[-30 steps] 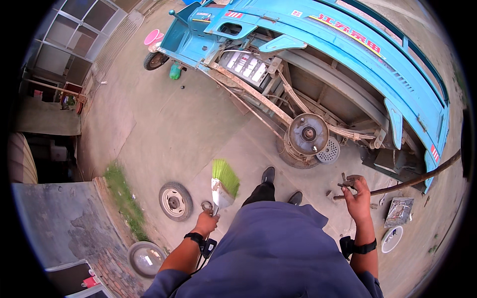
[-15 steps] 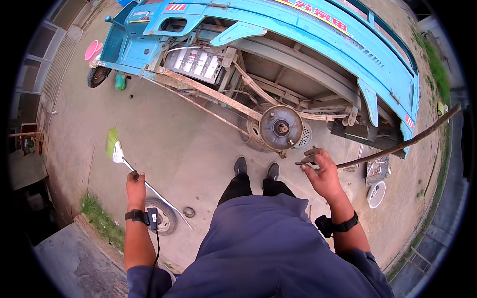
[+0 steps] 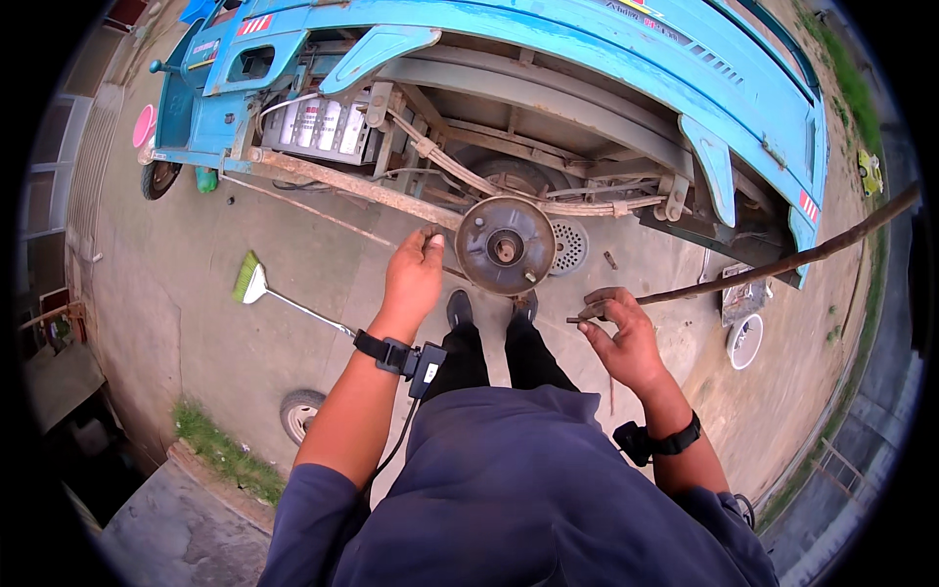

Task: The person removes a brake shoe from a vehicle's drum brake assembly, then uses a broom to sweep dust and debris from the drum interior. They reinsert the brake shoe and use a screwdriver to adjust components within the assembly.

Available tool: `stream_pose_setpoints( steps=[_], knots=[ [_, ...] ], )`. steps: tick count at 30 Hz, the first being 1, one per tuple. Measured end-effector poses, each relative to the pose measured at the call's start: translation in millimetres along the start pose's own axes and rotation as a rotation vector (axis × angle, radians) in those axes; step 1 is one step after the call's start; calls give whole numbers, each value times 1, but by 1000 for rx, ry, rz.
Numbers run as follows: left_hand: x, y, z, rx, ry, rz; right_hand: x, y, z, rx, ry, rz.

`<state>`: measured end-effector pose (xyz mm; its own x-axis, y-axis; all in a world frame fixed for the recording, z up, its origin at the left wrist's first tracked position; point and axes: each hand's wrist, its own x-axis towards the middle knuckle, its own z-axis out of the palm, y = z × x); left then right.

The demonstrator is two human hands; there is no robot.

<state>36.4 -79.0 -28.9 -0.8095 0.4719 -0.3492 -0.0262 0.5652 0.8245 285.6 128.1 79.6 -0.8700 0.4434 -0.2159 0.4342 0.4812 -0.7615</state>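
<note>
Metal drum (image 3: 506, 248) beside outstretched left hand (image 3: 415, 272) | right hand (image 3: 620, 338) pinching dark piece (image 3: 575, 320)

An outdoor yard serving as an open-air vehicle repair spot: bare concrete ground (image 3: 196, 313), a strip of grass (image 3: 225, 455) at near left, light-framed windows (image 3: 47, 210) at far left. Across the far side stands a blue cargo vehicle (image 3: 509, 18), its wheel hub (image 3: 505, 247) exposed; a loose wheel (image 3: 299, 415) lies near left.

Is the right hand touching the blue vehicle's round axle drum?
Apart. The head view shows the right hand to the right of the drum, with bare ground visible between them.
</note>
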Motion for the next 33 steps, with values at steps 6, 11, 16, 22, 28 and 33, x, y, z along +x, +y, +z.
stream_pose_setpoints(
  steps=[6, 11, 16, 22, 28, 33],
  knots=[
    [18, 33, 26, -98, -140, -87, -5, 23, -9, 41, 43, 34],
    [20, 29, 31, -173, -137, -168, -6, 39, -10, 155, 23, 80],
    [21, 29, 31, -248, -154, -210, 8, 57, 3, 515, -62, 198],
    [24, 16, 34, -275, -162, -171, 39, 58, 34, 742, -32, 349],
    [21, 24, 32, -304, -153, -219, 65, 54, 59, 649, 75, 251],
    [20, 30, 30, -286, -185, -188, 68, 62, 67, 666, 117, 213]
  ],
)
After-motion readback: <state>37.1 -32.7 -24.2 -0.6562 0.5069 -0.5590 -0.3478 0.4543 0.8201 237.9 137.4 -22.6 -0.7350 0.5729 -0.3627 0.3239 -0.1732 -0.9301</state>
